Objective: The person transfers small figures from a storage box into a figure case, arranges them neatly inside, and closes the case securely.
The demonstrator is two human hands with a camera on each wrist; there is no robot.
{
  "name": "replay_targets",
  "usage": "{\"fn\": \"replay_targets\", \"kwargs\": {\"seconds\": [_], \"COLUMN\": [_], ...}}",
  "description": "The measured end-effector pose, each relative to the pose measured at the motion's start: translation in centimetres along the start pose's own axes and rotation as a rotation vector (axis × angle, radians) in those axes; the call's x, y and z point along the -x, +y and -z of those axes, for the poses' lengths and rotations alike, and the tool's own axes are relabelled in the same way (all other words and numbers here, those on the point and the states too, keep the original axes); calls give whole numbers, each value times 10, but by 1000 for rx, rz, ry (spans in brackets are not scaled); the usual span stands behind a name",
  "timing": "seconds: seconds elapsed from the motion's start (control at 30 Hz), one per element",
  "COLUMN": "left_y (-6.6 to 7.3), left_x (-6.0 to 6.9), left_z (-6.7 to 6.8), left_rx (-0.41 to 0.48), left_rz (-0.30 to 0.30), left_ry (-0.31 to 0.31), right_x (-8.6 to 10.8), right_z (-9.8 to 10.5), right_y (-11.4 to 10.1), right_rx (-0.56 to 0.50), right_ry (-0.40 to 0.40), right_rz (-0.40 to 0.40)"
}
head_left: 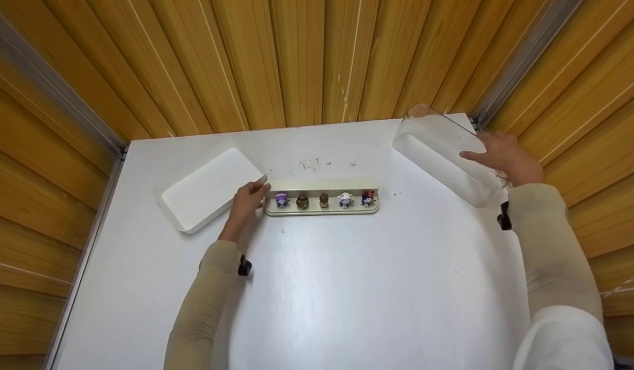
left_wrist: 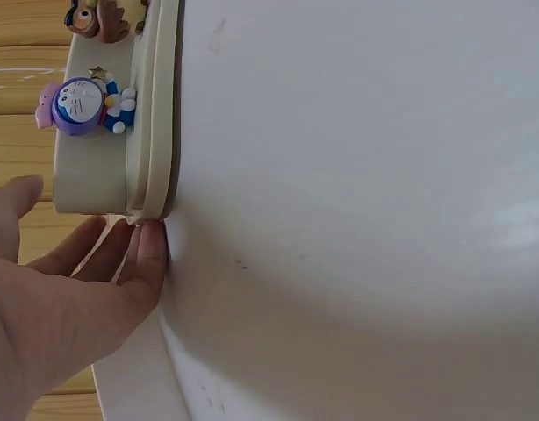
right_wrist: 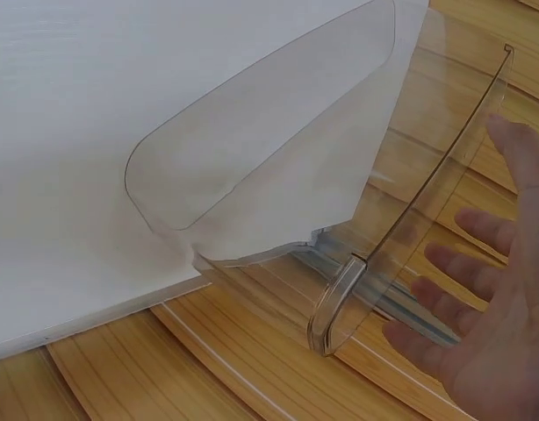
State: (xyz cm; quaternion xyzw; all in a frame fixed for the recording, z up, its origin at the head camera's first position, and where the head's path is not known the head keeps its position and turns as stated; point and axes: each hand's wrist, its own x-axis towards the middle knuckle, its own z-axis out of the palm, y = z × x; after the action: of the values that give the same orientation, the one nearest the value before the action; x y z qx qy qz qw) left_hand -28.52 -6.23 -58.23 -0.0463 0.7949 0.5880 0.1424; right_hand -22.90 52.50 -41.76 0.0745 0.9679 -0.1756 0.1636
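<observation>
A cream display base (head_left: 322, 210) stands near the middle of the table and carries a row of several small figurines. At its left end my left hand (head_left: 249, 201) touches the corner with its fingertips, and the thumb lies apart from them. The endmost figurine (left_wrist: 79, 107), blue and white with a purple hood, is close by in the left wrist view. Far to the right, a clear plastic cover (head_left: 440, 149) lies on the table. My right hand (right_wrist: 493, 298) is beside this cover with its fingers spread and curving slightly; the fingertips appear apart from it.
A white rectangular tray or lid (head_left: 209, 187) rests at the back left, just beside my left hand. The white table (head_left: 378, 288) ends at wooden panel walls (head_left: 296, 61). Small dark marks (head_left: 311, 163) dot the tabletop behind the base.
</observation>
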Motion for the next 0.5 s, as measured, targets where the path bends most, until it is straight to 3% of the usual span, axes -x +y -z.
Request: {"fn": "replay_targets", "kwargs": {"seconds": [0.2, 0.5], "left_y": [2, 9], "left_x": [-1, -4], "left_z": [1, 10], "left_rx": [59, 10], "left_rz": [55, 124], "left_ry": [-25, -60], "right_x": [-13, -43], "right_z": [4, -6], "right_y": [-1, -11], "right_rx": [-7, -32], "right_ry": [-15, -3], "right_rz": [-26, -10]}}
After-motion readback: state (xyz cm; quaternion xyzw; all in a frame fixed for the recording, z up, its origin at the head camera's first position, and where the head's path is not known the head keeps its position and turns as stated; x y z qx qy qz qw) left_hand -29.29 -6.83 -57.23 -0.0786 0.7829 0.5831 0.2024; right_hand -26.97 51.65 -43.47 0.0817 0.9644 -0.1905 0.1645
